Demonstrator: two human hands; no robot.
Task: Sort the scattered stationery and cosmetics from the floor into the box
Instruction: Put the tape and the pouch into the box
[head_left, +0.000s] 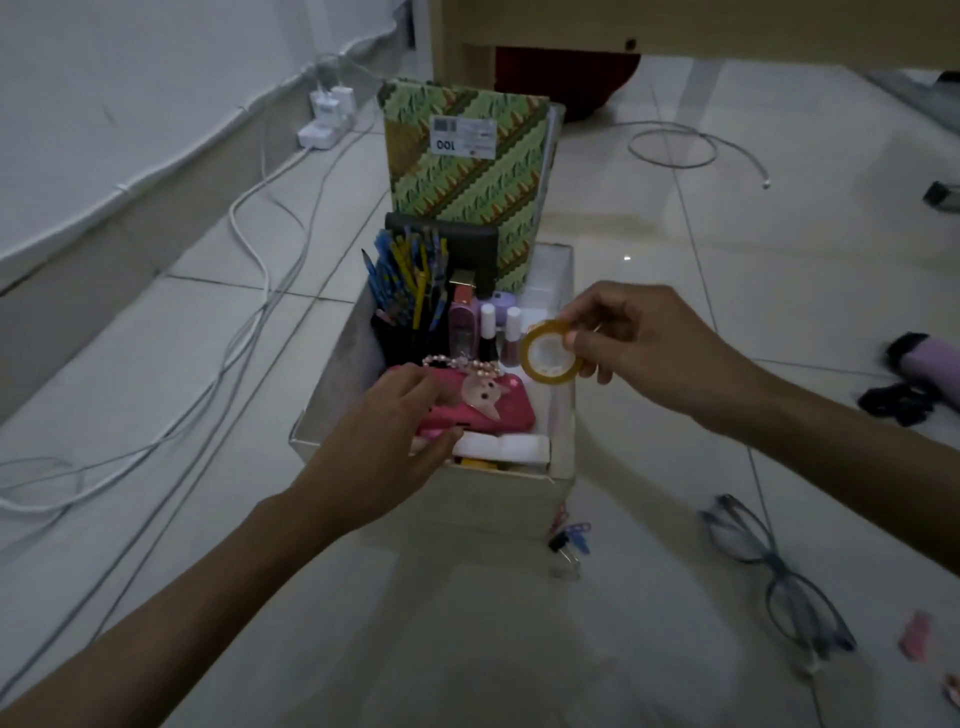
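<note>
A pale box (498, 496) stands on the tiled floor in the middle of the head view. It holds a green patterned book (467, 171), a cup of pens (410, 291), nail polish bottles (488, 327) and a pink case (483, 408) with a bead strap. My right hand (639, 338) pinches a yellow tape roll (550, 356) just above the box's right side. My left hand (384, 447) rests on the left end of the pink case, fingers and thumb curled around its edge.
Glasses (774, 577) lie on the floor at the right front. Paper clips and a binder clip (569, 540) sit just in front of the box. White cables (249, 291) run along the left by the wall. A purple tube and black items (919, 379) lie far right.
</note>
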